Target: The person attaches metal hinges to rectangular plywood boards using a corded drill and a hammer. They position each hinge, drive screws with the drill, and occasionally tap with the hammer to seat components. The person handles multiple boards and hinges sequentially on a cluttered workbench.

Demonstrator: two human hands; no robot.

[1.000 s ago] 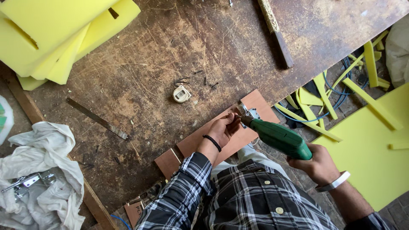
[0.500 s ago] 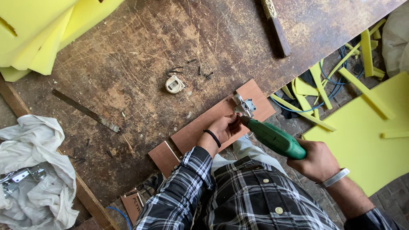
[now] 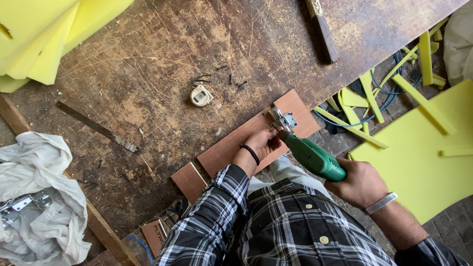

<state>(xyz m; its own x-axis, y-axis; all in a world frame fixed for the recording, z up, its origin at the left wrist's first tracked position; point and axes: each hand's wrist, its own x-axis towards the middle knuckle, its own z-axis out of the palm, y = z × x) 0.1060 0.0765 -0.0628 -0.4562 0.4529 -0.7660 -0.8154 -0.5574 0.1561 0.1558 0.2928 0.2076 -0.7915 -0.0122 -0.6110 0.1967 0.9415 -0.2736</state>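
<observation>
A green power drill (image 3: 311,156) is gripped at its rear by my right hand (image 3: 358,183), its tip pointing at a small metal hinge (image 3: 285,119). The hinge lies on a reddish-brown board (image 3: 235,143) at the near edge of the worn wooden workbench (image 3: 157,59). My left hand (image 3: 262,144) rests on the board with its fingers curled at the drill's tip beside the hinge. Whether the fingers pinch a screw or the bit is hidden. A second, shorter brown board (image 3: 189,181) lies just left of the first.
A small round tape measure (image 3: 200,95) and loose dark screws (image 3: 235,83) lie on the bench. A metal strip (image 3: 96,127) lies at left, a wooden stick (image 3: 322,29) at the top. Yellow foam (image 3: 44,34) is stacked top left and on the floor (image 3: 419,157) at right. A white cloth (image 3: 44,216) holds metal hardware.
The view has shifted slightly. The drill, both hands and the hinge stay in nearly the same place on the board.
</observation>
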